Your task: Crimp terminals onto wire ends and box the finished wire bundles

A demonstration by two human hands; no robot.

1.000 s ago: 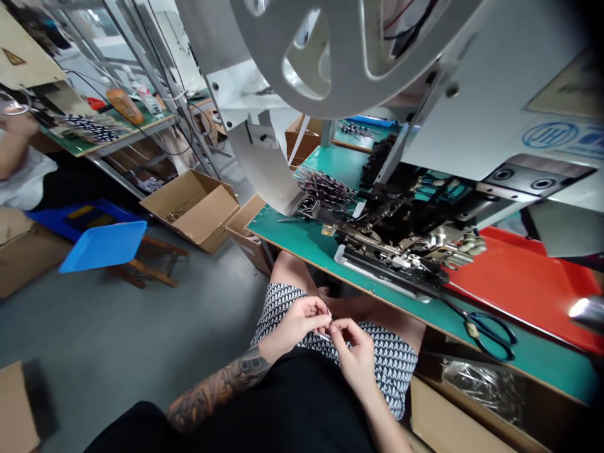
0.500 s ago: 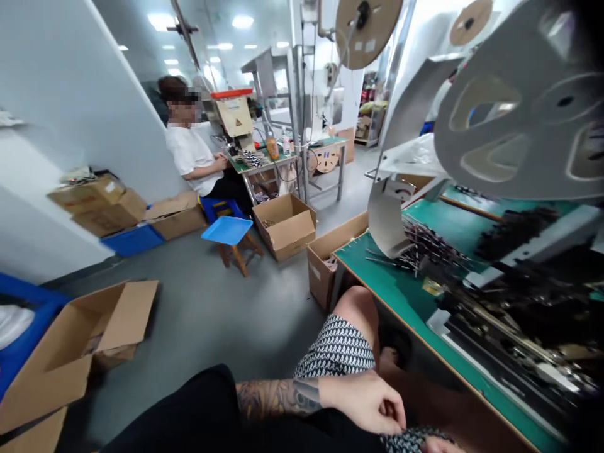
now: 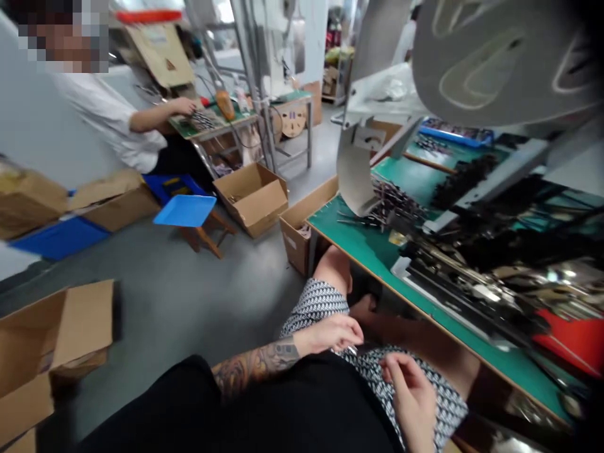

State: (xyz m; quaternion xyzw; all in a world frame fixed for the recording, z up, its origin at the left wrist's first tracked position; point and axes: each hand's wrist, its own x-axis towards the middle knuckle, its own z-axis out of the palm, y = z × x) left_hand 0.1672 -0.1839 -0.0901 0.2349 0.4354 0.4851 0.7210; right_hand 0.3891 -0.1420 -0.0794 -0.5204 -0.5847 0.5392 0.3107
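Observation:
My left hand [image 3: 330, 333] hangs over my lap with its fingers curled together. A small shiny piece [image 3: 352, 350] shows just under its fingertips, too small to name. To its right, my right hand [image 3: 411, 391] is raised above the patterned shorts [image 3: 321, 303], thumb and fingers pinched; whatever they may hold is hidden. Both hands are apart from each other and below the edge of the green-topped bench [image 3: 352, 233]. On that bench stands a metal machine [image 3: 472, 270], beside a heap of thin dark strips [image 3: 394, 204].
A large grey reel [image 3: 500, 69] overhangs the bench. Open cardboard boxes [image 3: 87, 324] stand on the floor at left, and another box [image 3: 295, 242] at the bench's end. A blue tray [image 3: 186, 211] tops a wooden stool. A co-worker [image 3: 113, 119] sits at another table.
The view has swung right and down. My right hand has come fully into sight, and my left hand sits higher in the picture. The co-worker's hand has reached onto their table.

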